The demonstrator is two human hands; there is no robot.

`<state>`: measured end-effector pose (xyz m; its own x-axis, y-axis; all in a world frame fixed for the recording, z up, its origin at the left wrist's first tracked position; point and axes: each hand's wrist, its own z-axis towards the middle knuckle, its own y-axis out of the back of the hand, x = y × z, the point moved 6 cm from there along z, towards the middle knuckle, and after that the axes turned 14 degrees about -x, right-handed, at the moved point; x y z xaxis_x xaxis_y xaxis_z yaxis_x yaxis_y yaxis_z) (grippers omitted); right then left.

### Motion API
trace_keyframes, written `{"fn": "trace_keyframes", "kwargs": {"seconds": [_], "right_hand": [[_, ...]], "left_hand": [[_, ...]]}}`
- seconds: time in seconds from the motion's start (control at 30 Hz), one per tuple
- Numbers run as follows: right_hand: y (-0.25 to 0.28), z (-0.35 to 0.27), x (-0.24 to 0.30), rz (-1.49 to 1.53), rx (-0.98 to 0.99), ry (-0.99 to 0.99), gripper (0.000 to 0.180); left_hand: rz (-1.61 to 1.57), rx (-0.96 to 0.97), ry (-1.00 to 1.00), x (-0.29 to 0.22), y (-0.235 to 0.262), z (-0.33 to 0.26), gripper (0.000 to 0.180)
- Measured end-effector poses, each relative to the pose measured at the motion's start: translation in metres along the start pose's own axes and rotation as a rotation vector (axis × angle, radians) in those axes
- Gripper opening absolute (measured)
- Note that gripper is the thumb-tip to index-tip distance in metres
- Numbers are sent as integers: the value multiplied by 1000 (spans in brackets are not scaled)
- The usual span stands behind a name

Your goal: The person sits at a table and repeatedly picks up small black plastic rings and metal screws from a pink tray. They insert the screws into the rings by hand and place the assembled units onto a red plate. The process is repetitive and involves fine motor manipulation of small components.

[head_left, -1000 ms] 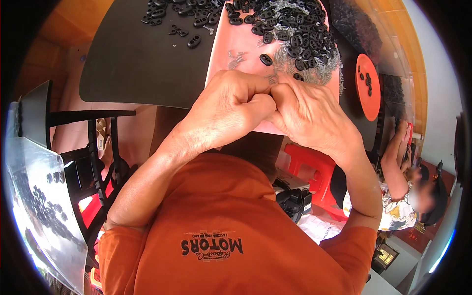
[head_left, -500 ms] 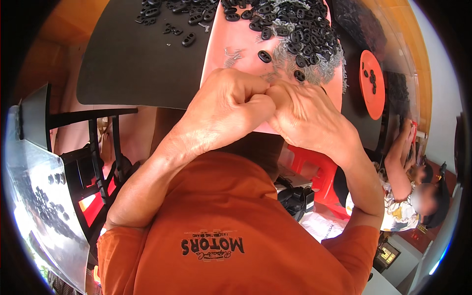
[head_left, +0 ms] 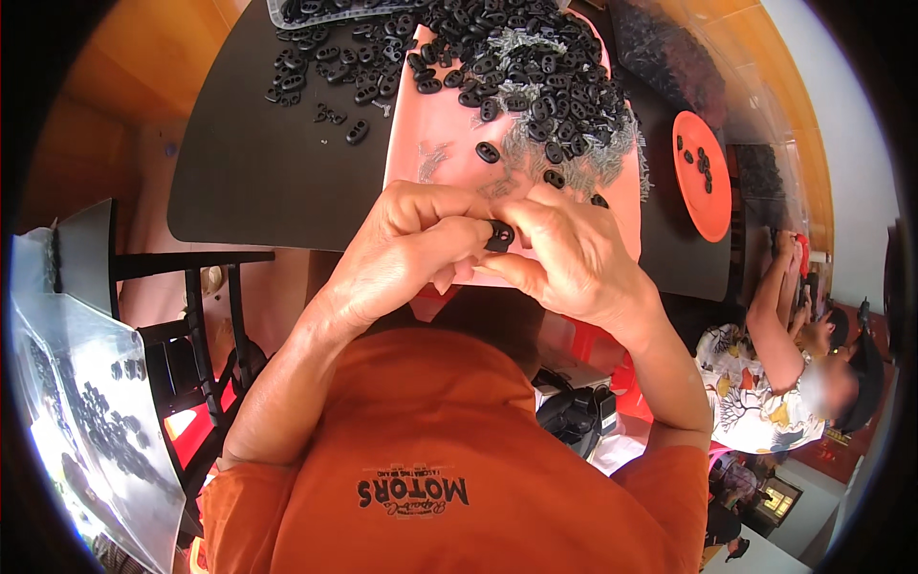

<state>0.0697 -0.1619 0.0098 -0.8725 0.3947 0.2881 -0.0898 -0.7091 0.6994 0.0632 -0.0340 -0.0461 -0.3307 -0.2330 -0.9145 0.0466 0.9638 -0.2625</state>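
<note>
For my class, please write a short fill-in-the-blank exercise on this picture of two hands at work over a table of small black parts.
1. The left hand and the right hand together pinch one small ____ plastic part.
2. The heap of loose parts lies mostly on a ____ sheet.
3. To the right, a round ____ dish holds a few more parts.
4. The sheet rests on a ____ table.

Missing words: black; pink; orange; black
</note>
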Motion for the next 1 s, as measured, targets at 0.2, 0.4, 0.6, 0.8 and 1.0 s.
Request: {"fn": "trace_keyframes", "kwargs": {"seconds": [0.2, 0.4, 0.6, 0.8, 1.0], "right_hand": [[-1, -3, 4, 42, -3, -24, 29], [17, -8, -8, 139, 17, -216, 14], [125, -62, -105, -258, -323, -748, 15], [171, -90, -180, -754, -15, -714, 22], [87, -26, -107, -216, -67, -548, 18]], "left_hand": [[30, 40, -33, 1, 0, 0, 20], [114, 55, -128, 1, -6, -3, 23], [222, 64, -210, 2, -8, -1, 23], [276, 65, -264, 2, -9, -1, 28], [284, 76, -230, 2, -8, -4, 24]]}}
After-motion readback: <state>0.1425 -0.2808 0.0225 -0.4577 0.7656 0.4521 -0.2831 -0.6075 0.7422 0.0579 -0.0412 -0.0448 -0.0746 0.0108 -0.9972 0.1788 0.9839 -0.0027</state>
